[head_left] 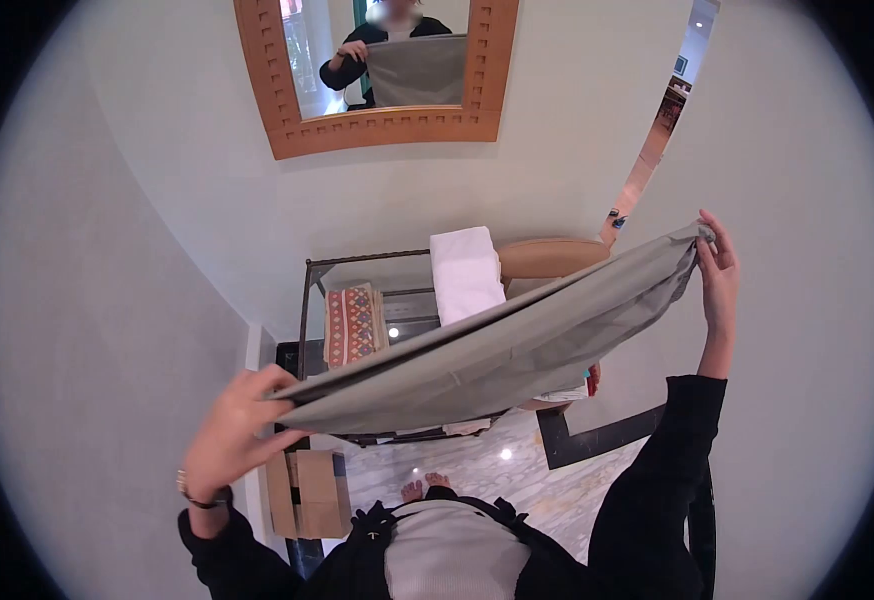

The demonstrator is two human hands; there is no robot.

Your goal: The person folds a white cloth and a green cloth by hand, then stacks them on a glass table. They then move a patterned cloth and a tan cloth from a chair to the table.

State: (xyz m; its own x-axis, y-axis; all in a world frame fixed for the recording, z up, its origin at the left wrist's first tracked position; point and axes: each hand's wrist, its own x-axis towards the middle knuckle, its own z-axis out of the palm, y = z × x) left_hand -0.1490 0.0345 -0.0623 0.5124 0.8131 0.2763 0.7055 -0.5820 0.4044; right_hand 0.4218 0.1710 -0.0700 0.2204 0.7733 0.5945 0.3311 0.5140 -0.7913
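The room is bright and evenly lit, soft light washing the pale walls with hardly any hard shadow. Two small glints of glare sit on the polished marble floor and another on the glass worktop. A heavy fisheye bends everything, and the corners fall into black vignette. The left hand, close to the lens, looks slightly soft, and the face reflected in the mirror is blurred.

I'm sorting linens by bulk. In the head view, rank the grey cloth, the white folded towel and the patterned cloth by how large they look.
1. grey cloth, stretched between left hand and right hand; nearest the camera, so its lead is unsure.
2. white folded towel.
3. patterned cloth, close to the towel.
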